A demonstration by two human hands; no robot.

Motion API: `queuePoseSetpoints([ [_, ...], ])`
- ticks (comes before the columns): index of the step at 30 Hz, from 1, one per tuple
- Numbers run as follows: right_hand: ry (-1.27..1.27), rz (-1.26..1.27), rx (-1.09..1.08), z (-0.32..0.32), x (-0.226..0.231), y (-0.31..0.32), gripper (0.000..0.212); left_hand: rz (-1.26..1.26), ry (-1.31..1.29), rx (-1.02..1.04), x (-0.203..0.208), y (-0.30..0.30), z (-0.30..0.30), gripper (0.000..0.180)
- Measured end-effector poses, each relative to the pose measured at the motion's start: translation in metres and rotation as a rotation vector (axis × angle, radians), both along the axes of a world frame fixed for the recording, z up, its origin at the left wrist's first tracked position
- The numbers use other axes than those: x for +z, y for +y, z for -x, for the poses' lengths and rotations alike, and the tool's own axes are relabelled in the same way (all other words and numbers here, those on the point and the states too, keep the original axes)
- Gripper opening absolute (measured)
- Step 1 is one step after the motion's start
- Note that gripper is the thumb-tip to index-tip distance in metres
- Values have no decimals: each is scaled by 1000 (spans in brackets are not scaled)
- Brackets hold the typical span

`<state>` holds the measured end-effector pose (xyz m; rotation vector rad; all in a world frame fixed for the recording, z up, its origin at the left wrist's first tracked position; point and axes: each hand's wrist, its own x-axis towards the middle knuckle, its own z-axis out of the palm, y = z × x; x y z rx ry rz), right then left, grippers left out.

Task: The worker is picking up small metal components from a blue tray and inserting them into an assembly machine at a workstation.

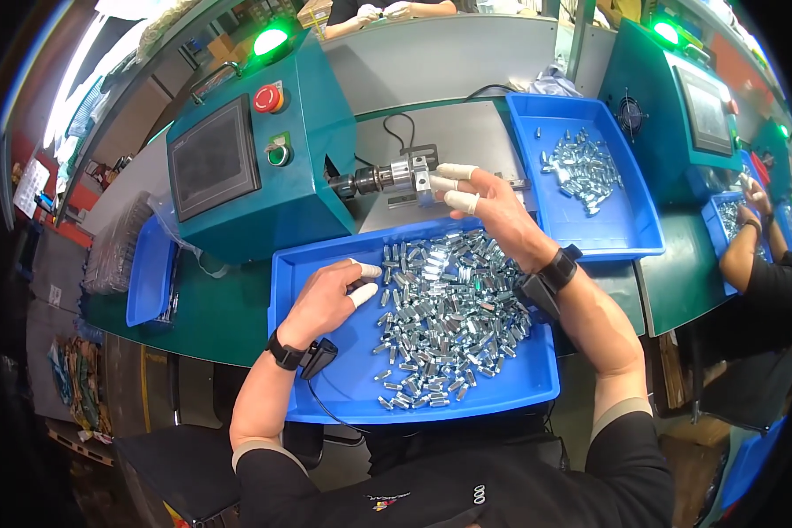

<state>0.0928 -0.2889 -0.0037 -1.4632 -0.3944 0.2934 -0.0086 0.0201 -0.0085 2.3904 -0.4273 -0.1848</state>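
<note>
My left hand (pixel 326 297) is over the left part of a blue tray (pixel 334 387). White finger cots cover its thumb and forefinger, whose tips point apart toward a heap of small shiny metal fittings (pixel 453 308). Nothing shows between them. Farther up, my right hand (pixel 497 216) reaches over the tray's far edge. Its cotted fingers are stretched out and apart beside the metal chuck (pixel 400 176) of a teal machine (pixel 308 114). The fingers partly hide the fixture (pixel 423 179) there, and I see no part in them.
A second blue tray (pixel 594 233) with fewer fittings stands at the right. The machine carries a dark screen (pixel 211 158), a red stop button (pixel 267 98) and a green button (pixel 278 153). Another teal machine (pixel 669 114) and a co-worker's arm (pixel 744 246) are farther right.
</note>
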Motion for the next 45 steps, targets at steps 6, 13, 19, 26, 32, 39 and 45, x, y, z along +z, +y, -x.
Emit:
queuePoseSetpoints([
  [6,11,-18,-9,2,1,0,67,26,-3,9,-2,1,3,28],
  [13,19,-10,-72,-4,-3,-3,67,41,-29,1,-5,2,2,29],
  [19,-6,-3,-94,-5,-5,3,66,9,-59,-8,-4,3,3,30],
  [26,-192,332,-383,-15,1,6,68,-145,-238,-105,0,-6,13,32],
  [32,-556,903,-454,-29,28,27,68,-184,-289,-106,-8,-10,21,28],
  [39,-690,1204,-366,-48,48,34,59,-170,-376,-111,-14,-15,15,24],
  [45,-665,1147,-507,-35,52,-7,58,-177,-417,-78,-24,-10,14,17],
])
